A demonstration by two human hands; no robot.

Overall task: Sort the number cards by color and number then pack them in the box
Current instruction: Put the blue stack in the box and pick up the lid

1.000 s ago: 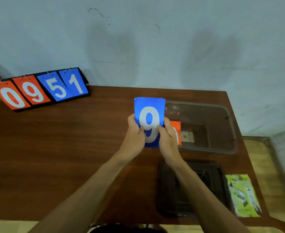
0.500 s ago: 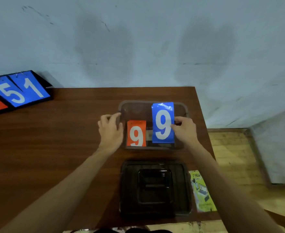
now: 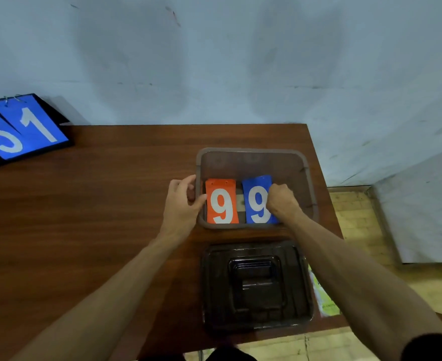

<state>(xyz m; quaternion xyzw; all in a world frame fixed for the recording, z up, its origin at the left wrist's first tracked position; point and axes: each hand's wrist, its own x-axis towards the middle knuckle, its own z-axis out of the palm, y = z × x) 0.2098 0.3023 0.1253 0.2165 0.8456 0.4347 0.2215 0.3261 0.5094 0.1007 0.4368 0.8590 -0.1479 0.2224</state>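
right hand (image 3: pixel 280 201) covers blue card's (image 3: pixel 256 196) right edge in box (image 3: pixel 253 152).

Pale grey-blue wall (image 3: pixel 214 61) stood behind, scuffed and smudged with two broad soft shadows, dark brown wooden table (image 3: pixel 84 217) was set against it, yellowish wood floor (image 3: pixel 355 225) showed right of the table, a pale panel (image 3: pixel 423 217) rose beyond it, light was dim

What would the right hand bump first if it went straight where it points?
Past the blue 9 card it holds, the right hand likely meets the orange 9 card, unless the box floor comes first; depth is unclear.
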